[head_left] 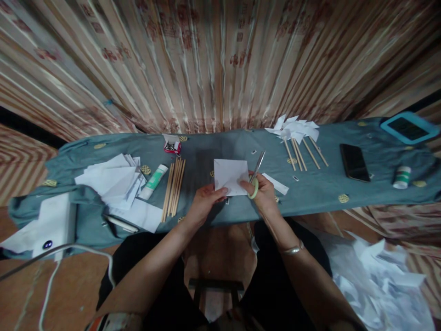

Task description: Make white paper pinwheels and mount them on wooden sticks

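A white square of paper (230, 174) is held above the cloth, nearly flat. My left hand (208, 198) pinches its lower left corner, thumb on top. My right hand (262, 191) grips the paper's lower right side and also carries a pair of scissors (255, 177). The scissors' pale green handle loop sits around my right hand's fingers, and the metal blades point up and away from the paper. Beside that hand a narrow white paper strip (276, 184) lies on the cloth. The fingers beneath the paper are hidden.
On the grey-green cloth (220, 142) lie wooden sticks (174, 188), a glue stick (154, 181), an opened red box (172, 145) and a paper pile (115, 179). Paper pinwheels (294, 128) on sticks, a phone (354, 162) and a second glue tube (402, 177) are at right. A white device (55, 220) with cables stands left.
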Demonstrator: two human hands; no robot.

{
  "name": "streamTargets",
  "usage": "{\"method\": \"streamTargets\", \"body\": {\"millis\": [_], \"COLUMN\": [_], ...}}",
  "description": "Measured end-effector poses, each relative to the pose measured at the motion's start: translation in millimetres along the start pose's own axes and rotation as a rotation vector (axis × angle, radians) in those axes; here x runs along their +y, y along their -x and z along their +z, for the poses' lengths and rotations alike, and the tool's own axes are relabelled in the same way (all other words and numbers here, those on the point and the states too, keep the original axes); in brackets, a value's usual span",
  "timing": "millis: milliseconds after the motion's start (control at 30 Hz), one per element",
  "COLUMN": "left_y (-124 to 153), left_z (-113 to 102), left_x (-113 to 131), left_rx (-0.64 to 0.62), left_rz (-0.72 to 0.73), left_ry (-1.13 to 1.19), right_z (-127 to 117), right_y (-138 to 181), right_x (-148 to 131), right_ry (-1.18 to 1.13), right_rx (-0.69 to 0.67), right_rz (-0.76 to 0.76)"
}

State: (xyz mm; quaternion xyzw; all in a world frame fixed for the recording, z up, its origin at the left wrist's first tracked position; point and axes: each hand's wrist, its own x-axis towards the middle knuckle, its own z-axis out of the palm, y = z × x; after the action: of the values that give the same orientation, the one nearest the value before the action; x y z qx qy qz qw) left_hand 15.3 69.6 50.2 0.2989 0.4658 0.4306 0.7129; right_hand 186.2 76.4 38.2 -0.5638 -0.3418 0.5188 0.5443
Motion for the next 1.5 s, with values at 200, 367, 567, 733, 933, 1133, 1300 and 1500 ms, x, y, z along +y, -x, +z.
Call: {"method": "streamTargets", "body": {"millis": [200, 367, 567, 733, 933, 1133, 1300, 1500], "left_y": [-1.9, -3.7, -10.0, -13.4, -12.5, -8.7, -9.2, -9.8], "left_z": [-1.9, -6.3, -13.4, -23.9, -27.8, -22.7, -22.5, -21.8], "left_x": [-2.4, -1.5, 7.1, 21.5, 31.0, 31.1, 28.1, 25.2], "left_rx": [0.095, 0.123, 0.18, 0.22, 0.216, 0.203, 0.197, 0.182], "left_rz": [0.087, 0.13, 0.158, 0.174, 0.135, 0.094, 0.091, 0.086], "left_ry": [-0.1, -0.161, -0.108, 0.0, 0.074, 0.073, 0.051, 0.046], "right_z": [1.6, 0.1, -8.2, -22.9, -28.4, -25.1, -25.0, -25.2], "right_y": [8.0, 14.8, 23.0, 30.0, 36.1, 37.4, 37.3, 36.8], "right_x": [1.1, -0.2, -2.9, -8.5, -13.5, -14.9, -15.2, -15.7], "right_ry": [0.082, 0.105, 0.137, 0.165, 0.214, 0.179, 0.182, 0.166], "right_rx": [-0.046, -0.083, -0.22, -0.498, -0.717, -0.766, -0.751, -0.761], "right_rz": [-0.041, -0.056, -0.018, 0.137, 0.27, 0.297, 0.312, 0.333]}}
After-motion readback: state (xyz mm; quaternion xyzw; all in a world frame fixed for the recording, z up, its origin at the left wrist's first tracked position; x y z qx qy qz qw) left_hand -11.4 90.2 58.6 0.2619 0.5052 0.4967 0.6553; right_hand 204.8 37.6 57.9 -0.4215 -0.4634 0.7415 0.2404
